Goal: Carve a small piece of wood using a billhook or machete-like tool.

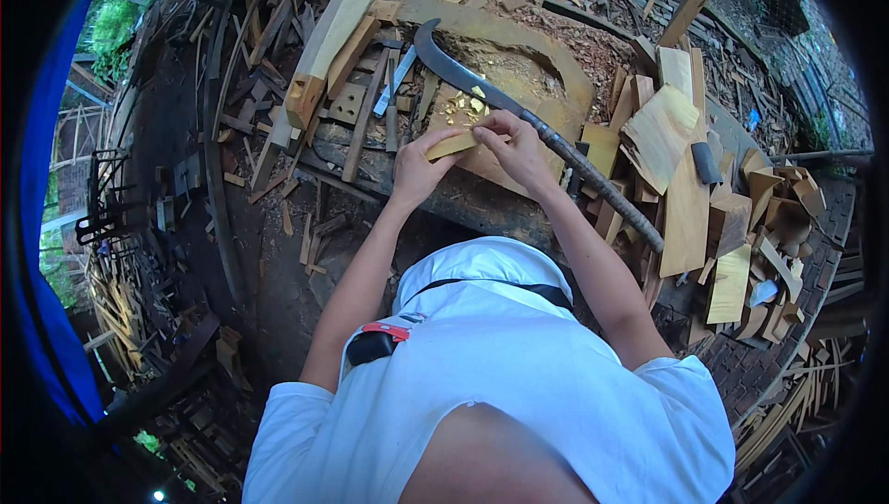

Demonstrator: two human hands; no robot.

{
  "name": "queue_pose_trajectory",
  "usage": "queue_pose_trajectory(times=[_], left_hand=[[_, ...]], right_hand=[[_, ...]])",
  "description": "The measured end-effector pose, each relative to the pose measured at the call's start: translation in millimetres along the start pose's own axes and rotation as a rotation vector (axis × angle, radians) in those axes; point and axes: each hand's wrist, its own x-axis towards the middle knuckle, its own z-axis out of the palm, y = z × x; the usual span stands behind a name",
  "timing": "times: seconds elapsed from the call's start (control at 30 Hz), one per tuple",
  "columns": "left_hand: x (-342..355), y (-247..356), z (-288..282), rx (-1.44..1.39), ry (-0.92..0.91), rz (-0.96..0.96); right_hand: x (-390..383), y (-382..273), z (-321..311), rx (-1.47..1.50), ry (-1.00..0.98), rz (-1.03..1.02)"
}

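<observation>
A small pale yellow piece of wood point(451, 145) is held between my two hands over the workbench. My left hand point(419, 169) grips its left end, fingers wrapped round it. The fingers of my right hand point(520, 150) are closed in a pinch on its right end. Just beyond my hands, yellow wood chips point(460, 108) lie scattered on a worn wooden block point(556, 74). A long-handled tool with a curved blade point(463, 76) rests across that block. Its long dark handle point(602, 187) slants down to the right, passing beside my right wrist.
Left of my hands lie a chisel point(392, 120), a blue strip point(398, 78) and a holed wooden block point(346, 103). Long timbers point(326, 50) lean farther left. On the right are stacked boards point(685, 217), a dark cylinder point(706, 163) and many wood offcuts point(787, 199).
</observation>
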Motion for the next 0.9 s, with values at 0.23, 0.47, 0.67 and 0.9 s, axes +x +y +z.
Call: queue_pose_trajectory(times=[0.23,0.47,0.67,0.9], left_hand=[[5,4,-1,0.061,0.048,0.018],[4,6,2,0.1,0.06,0.002],[-1,-1,2,0.094,0.174,0.022],[-5,-4,15,0.052,0.225,0.09]], right_hand=[[19,13,9,-0.015,0.046,0.113],[10,20,-34,0.178,-0.002,0.403],[-17,-113,-104,0.419,-0.17,0.086],[-92,-266,-170,0.786,-1.469,-1.036]])
